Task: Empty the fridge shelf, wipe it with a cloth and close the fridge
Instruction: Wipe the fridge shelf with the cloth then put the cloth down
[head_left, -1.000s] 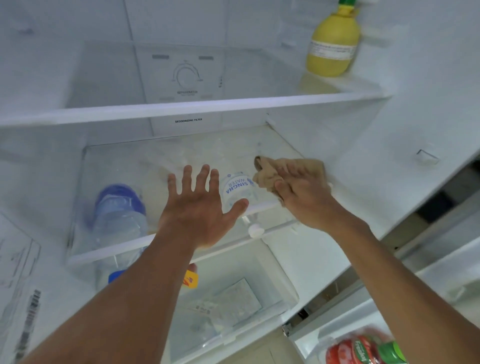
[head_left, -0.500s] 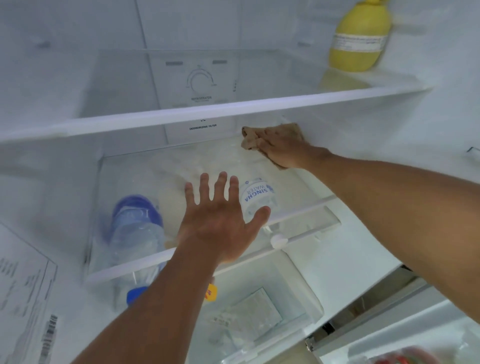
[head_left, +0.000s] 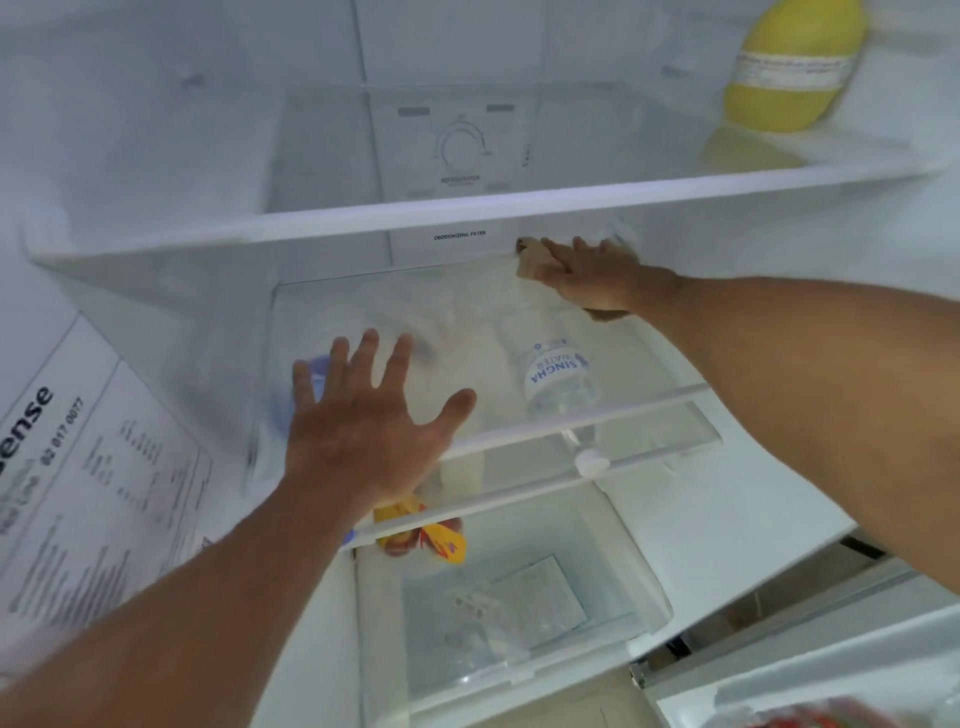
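The lower glass shelf (head_left: 467, 306) of the open fridge has nothing standing on it. My right hand (head_left: 587, 275) reaches to its back right corner and presses a tan cloth (head_left: 529, 266) against the glass, just under the upper shelf's rim. My left hand (head_left: 363, 431) lies flat with fingers spread on the shelf's front left part and holds nothing. Through the glass I see a Singha water bottle (head_left: 558, 374) lying below, its white cap past the front rail. A blue-topped bottle (head_left: 311, 371) shows beside my left hand, mostly hidden.
A yellow squeeze bottle (head_left: 789, 67) stands at the right on the upper shelf (head_left: 467, 213). Below, a clear crisper drawer (head_left: 519, 623) holds a yellow packet (head_left: 444, 543) at its left. A printed label (head_left: 78, 467) covers the left wall. Red items (head_left: 831, 717) show blurred at the bottom right.
My right hand has slid the cloth from the shelf's front right edge to its back right corner. My left hand has stayed spread on the front of the shelf.
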